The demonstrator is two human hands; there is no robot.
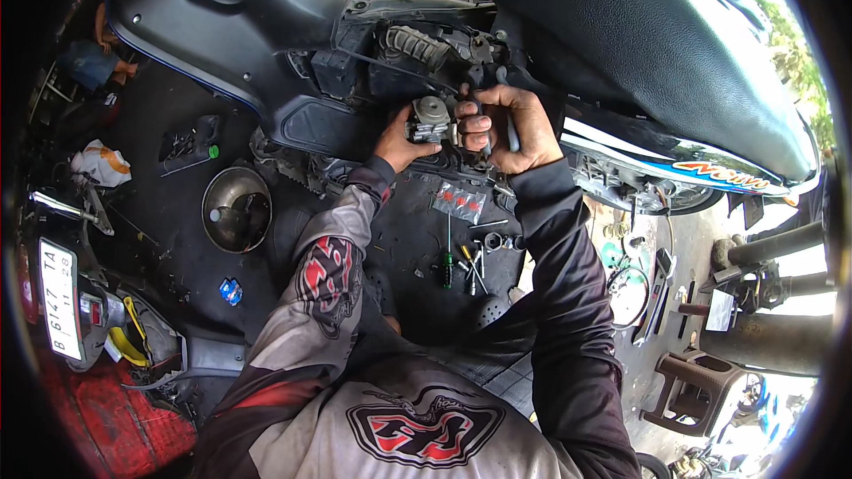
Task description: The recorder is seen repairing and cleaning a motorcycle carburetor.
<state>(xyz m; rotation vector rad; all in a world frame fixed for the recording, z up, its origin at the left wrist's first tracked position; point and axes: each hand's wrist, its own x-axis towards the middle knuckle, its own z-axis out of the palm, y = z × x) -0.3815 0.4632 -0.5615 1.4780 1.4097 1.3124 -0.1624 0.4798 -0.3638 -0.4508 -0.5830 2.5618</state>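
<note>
A motor scooter lies across the far side of my view, its inner parts bare below the black seat [621, 35]. My left hand [398, 144] is closed around the side of a grey metal carburetor [431, 115], thumb along its lower edge. Just to the right, my right hand [524, 124] grips a pair of pliers with grey handles [513, 133]. Its fingers wrap one handle while the other shows by the palm. The jaws are hard to make out among the engine parts. A ribbed intake hose [415, 46] sits beyond the carburetor.
A metal bowl [213, 226] stands on the floor at left. Near my feet lie a green-handled screwdriver [448, 270], other tools and a clear plastic packet [457, 202]. A brown stool [697, 390] is at right. Another person's leg [89, 62] shows at far left.
</note>
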